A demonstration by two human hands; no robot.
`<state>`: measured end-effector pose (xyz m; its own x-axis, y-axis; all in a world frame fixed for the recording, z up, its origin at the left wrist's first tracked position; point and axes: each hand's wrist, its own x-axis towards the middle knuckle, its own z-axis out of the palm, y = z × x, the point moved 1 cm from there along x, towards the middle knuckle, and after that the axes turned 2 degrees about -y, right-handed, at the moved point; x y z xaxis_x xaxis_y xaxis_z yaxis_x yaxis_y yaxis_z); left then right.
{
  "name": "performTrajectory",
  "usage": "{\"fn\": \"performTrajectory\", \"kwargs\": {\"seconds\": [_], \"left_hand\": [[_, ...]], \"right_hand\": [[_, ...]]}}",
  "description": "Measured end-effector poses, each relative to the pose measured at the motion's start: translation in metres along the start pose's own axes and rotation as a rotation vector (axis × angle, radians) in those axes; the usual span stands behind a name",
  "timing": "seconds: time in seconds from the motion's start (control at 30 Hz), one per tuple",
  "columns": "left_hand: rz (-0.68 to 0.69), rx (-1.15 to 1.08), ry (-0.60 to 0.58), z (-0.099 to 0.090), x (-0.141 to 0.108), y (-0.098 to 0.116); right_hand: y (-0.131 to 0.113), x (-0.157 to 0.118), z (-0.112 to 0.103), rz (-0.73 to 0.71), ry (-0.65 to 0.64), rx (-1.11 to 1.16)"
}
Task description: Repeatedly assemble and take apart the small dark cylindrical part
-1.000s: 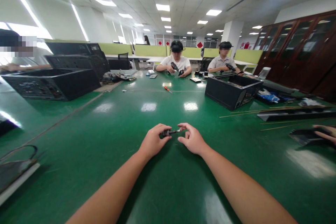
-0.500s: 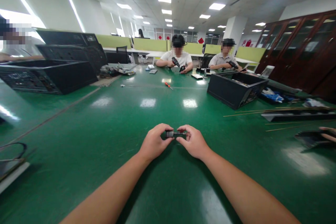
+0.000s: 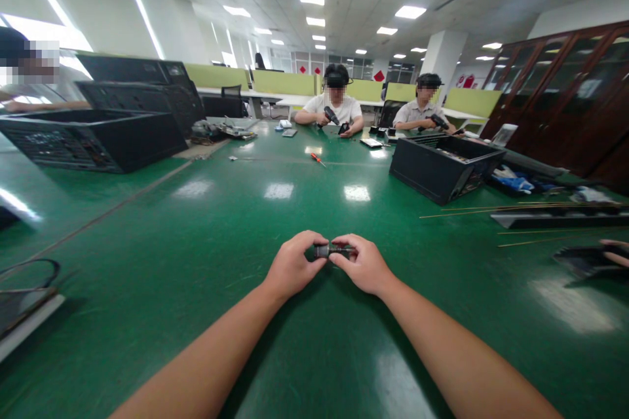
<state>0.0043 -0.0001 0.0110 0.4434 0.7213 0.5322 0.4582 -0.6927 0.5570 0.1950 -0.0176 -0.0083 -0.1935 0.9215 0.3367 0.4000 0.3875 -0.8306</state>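
Dark cylinder (image 3: 322, 251) with a thin shaft lies level between two bare hands, just above a glossy green surface (image 3: 324, 347), near the middle of the view. The left hand (image 3: 291, 267) has a narrow grip, thumb and fingers holding the thicker body. The right hand (image 3: 366, 265) has a narrow grip too, its thumb and fingers pinching the part where the shaft begins, fingertips of the two hands nearly meeting. The shaft's far end is partly hidden by the right fingers.

Well beyond the hands, an orange-handled screwdriver (image 3: 317, 159) rests on the surface. Farther back, a person in a white shirt (image 3: 348, 108) holds a drill (image 3: 331, 115), and beside them a second person in a light shirt (image 3: 420, 112) holds another drill (image 3: 439, 121). A black computer case (image 3: 425, 173) stands at right, with thin rods (image 3: 462, 211) lying nearer the camera. At the right edge, a co-worker's hand (image 3: 618, 254) is at a dark piece (image 3: 580, 262). A larger open case (image 3: 93, 144) sits at far left, and a flat slab (image 3: 27, 317) lies at the left edge.
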Motion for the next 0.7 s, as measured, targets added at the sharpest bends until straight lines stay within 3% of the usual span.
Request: {"fn": "performTrajectory", "kwargs": {"seconds": [0.7], "left_hand": [[0.035,0.022,0.019,0.0018,-0.0013,-0.0025]], "right_hand": [[0.0021,0.0006,-0.0002,-0.053,0.009,-0.024]]}}
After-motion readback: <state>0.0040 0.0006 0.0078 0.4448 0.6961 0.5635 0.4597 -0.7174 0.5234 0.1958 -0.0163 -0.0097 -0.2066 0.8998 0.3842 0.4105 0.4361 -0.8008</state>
